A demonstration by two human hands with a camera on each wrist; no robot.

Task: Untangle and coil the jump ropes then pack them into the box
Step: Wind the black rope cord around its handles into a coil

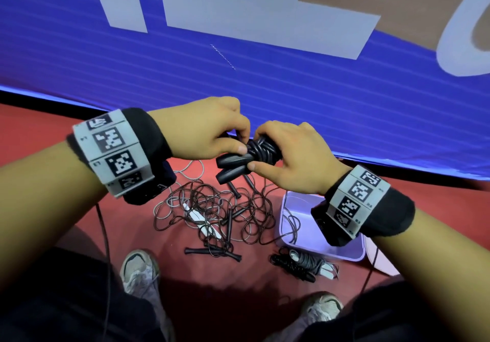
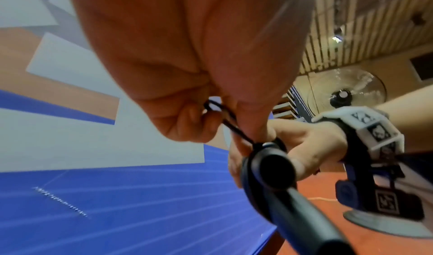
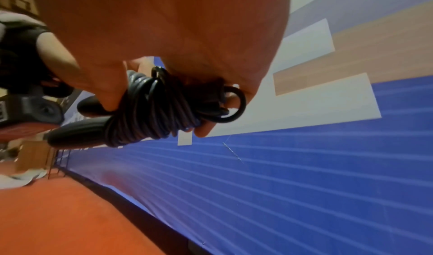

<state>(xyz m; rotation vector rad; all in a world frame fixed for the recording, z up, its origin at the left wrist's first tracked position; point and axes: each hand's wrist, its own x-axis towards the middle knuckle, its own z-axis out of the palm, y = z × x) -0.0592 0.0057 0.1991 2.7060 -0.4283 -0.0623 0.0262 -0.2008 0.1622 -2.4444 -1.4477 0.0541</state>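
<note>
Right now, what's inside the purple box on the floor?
A loop of thin dark rope hangs over the rim into the purple box. The right wrist and its band cover the rest of the inside, so anything there stays hidden.

The person is wearing black wristbands (image 1: 148, 134) under grey marker blocks (image 1: 111, 150) printed with black-and-white squares; thin black cable (image 1: 106, 235) trailing; dark trousers (image 1: 53, 302); grey sneakers (image 1: 139, 270).

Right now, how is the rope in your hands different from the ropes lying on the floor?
The held rope is wound into one tight bundle around its handles; the floor ropes sprawl in loose, tangled loops. The held rope is up in the air, gripped by the right hand and pinched by the left hand; the floor ropes lie untouched beside the box. Both have dark cords and handles.
</note>
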